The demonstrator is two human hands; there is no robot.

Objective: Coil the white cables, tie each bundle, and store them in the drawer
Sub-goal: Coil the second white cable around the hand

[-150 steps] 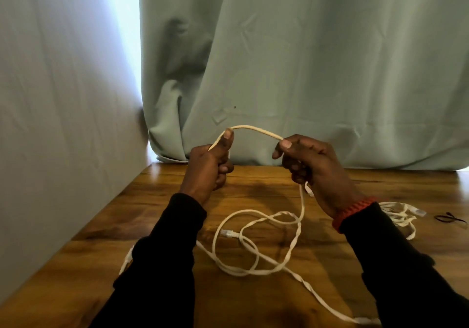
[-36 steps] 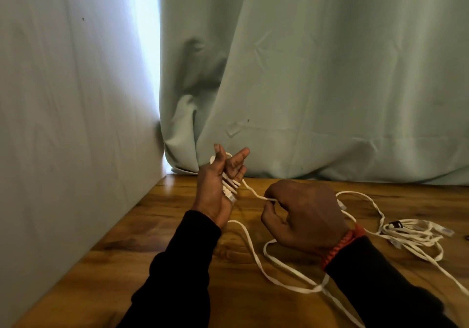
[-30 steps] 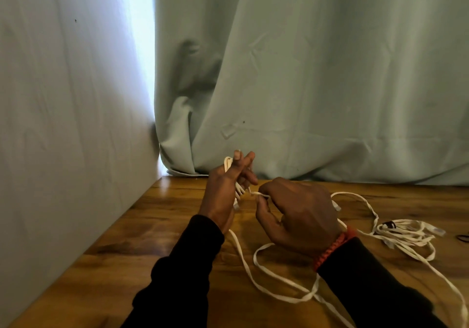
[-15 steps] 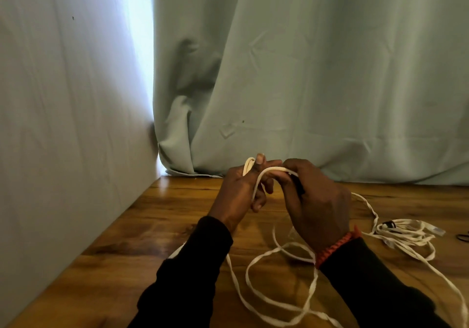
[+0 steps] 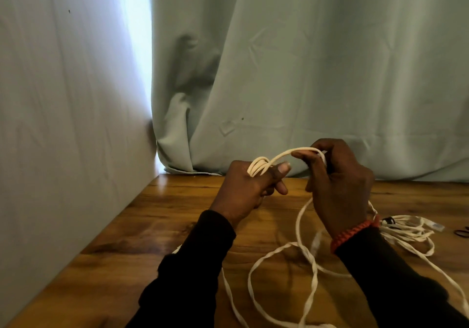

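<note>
A flat white cable [image 5: 308, 259] trails in loose loops over the wooden table [image 5: 162, 216]. My left hand [image 5: 246, 190] is closed around several turns of it, which show as a small coil [image 5: 257, 166] over the fingers. From that coil a strand arches right to my right hand [image 5: 337, 188], which pinches it between thumb and fingers. A second white cable [image 5: 406, 231] lies bundled on the table to the right, with a dark tie on it.
A pale curtain [image 5: 304, 74] hangs behind the table, and a cloth-covered wall [image 5: 63, 124] closes off the left side. A small dark loop [image 5: 462, 233] lies at the far right edge. No drawer is in view.
Over five seconds the cable went from one span between both hands to several turns on my left hand. In the last half second my right hand moved up and right, drawing the strand out.
</note>
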